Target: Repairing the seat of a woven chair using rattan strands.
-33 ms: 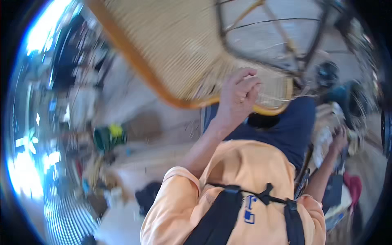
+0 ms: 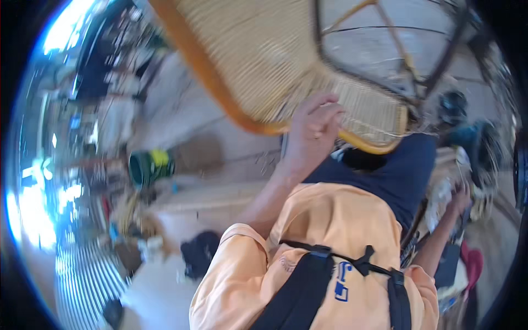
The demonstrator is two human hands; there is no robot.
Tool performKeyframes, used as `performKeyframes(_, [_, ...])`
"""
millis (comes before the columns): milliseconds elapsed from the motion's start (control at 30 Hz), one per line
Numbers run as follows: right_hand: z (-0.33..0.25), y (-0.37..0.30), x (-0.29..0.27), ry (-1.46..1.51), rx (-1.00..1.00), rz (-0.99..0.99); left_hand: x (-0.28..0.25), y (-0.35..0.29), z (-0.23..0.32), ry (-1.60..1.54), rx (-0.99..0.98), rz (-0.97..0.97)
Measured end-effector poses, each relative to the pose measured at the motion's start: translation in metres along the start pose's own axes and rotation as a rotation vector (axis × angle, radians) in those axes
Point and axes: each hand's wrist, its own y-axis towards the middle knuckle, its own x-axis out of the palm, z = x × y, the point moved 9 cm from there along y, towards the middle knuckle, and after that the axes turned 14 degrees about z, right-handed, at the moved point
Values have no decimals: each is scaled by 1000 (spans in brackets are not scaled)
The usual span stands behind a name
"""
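A chair-like piece with an orange-brown rattan frame (image 2: 212, 77) and a tightly woven cane panel (image 2: 247, 49) tilts above my lap. My left hand (image 2: 316, 124) is closed at its lower rim, where the wide panel meets a narrower woven part (image 2: 371, 113). Its fingers curl over the edge, hiding that stretch of the frame. Off to my right side, my right hand (image 2: 460, 199) reaches down beside a clear plastic bag (image 2: 440, 190). Blur and small size hide what its fingers do.
Dark bars (image 2: 448, 52) extend from the woven piece at upper right. A dark green bucket with a yellow patch (image 2: 149, 166) lies on the floor to the left. Dark round objects (image 2: 454, 104) and a red item (image 2: 472, 264) are at right. Clutter lines the far left.
The view has shifted slightly, so the woven piece appears further right and the bucket sits a little higher. My left hand stays at the rim; my right hand remains by the bag.
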Motion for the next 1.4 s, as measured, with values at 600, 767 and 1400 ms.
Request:
performKeyframes(600, [11, 20, 53, -1155, -735, -275, -176, -363, -340, 1069, -1062, -905])
performKeyframes(767, [-22, -33, 32, -607, -201, -130, -158, -345, -336, 981, -642, -1042])
performKeyframes(1400, [-99, -70, 40, -357, -242, -137, 10, -77, -112, 484, -612, -744])
